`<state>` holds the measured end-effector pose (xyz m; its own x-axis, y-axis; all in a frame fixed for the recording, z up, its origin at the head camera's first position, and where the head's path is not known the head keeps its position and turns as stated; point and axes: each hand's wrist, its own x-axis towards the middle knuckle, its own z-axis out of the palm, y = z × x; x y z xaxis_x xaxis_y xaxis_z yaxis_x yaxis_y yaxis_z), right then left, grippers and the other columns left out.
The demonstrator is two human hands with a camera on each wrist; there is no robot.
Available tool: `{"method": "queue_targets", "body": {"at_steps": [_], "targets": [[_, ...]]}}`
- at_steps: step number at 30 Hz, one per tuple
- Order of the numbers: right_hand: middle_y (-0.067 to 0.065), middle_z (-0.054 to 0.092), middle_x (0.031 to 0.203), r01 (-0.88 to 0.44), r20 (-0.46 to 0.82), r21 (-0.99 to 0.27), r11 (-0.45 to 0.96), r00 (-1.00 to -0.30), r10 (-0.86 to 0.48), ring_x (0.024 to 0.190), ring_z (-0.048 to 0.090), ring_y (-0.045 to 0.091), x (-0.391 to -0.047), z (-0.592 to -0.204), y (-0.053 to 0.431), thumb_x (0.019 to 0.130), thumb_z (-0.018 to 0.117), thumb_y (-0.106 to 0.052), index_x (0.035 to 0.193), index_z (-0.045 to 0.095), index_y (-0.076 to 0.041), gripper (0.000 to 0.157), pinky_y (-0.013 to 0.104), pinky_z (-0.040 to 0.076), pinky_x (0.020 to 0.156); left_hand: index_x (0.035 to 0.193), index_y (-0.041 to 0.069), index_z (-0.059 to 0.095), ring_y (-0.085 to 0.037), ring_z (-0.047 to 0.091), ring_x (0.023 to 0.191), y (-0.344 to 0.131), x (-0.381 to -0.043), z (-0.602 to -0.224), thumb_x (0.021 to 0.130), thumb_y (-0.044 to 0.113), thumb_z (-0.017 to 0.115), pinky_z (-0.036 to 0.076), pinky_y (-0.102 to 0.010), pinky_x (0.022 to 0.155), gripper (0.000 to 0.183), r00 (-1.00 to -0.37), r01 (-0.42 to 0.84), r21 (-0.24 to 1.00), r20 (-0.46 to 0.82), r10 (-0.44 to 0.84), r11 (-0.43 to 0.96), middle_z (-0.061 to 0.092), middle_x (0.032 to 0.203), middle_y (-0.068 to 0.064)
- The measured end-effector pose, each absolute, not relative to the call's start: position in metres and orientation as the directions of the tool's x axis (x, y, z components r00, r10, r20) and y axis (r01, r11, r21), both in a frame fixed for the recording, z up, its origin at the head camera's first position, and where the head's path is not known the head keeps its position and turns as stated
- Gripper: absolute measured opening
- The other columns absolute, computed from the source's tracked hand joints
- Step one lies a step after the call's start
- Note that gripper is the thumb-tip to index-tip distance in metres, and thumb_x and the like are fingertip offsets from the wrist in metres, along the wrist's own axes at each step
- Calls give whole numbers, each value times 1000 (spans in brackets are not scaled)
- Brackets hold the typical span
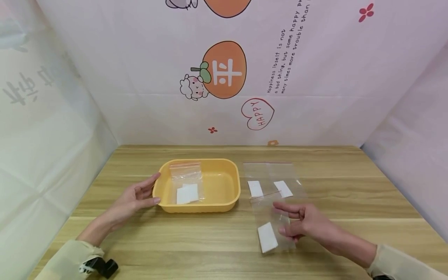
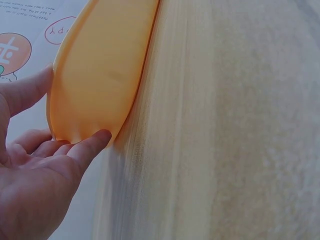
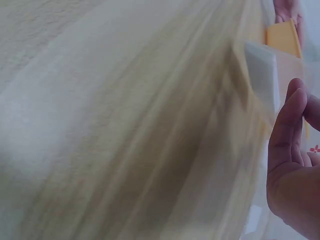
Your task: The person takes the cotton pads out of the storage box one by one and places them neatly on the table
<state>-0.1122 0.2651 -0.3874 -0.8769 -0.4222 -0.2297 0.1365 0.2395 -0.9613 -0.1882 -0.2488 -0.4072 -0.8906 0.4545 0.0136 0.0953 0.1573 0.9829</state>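
Bright, diffuse light fills the head view evenly; the printed lettering (image 1: 285, 58) reads crisply and faint glints cross the nearest zip bag (image 1: 260, 212). The left wrist view is greyer, the yellow basin (image 2: 105, 70) softly lit, the wood tabletop (image 2: 200, 150) hazy rightward. In the right wrist view, the tabletop smears, with pale glare leftward and blurred shadow near the bag.

Printed cloth behind a wood-grain desk (image 1: 210, 252)
The pale back cloth (image 1: 140, 62) carries an orange fruit print (image 1: 224, 70) with a white character, a cartoon sheep (image 1: 194, 87) against its lower left, a red outlined heart (image 1: 257, 114) reading "HAPPY", slanting English lettering (image 1: 281, 66) and a red flower print (image 1: 366, 13) at upper right; a left side cloth (image 1: 45, 136) shows faint grey characters, and a right side cloth (image 1: 409, 116) hangs creased.
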Motion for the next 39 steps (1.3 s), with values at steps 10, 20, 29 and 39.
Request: {"method": "queue_targets", "body": {"at_steps": [10,20,29,39], "targets": [[34,52,148,84,-193,-968,238,-855,-482,65,69,19,-111,-402,269,91,79,-3,154,39,15,77,30,58,57,166,-3,18,-47,23,152,-250,-188,-406,100,7,71,44,-19,103,85,-891,97,983,15,453,158,11,171,-27],[6,76,88,-150,-75,-900,410,-873,-483,68,65,7,-117,-407,266,87,85,-5,141,53,19,67,24,53,55,166,-3,18,-47,20,152,-249,-189,-406,100,6,71,44,-18,103,85,-893,94,983,12,450,160,10,171,-25],[-14,62,73,-366,56,-655,661,-896,-441,59,52,1,-113,-404,266,89,87,-22,129,70,9,53,25,48,52,166,-3,18,-48,20,152,-249,-189,-406,101,6,71,44,-18,102,84,-890,97,982,13,455,161,10,171,-26],[7,71,128,-573,212,-364,734,-818,-534,117,68,30,-109,-413,261,84,89,-19,115,79,-19,32,50,58,90,166,-3,18,-47,21,152,-250,-189,-407,101,6,71,45,-19,102,85,-891,98,982,15,454,159,10,171,-26]]}}
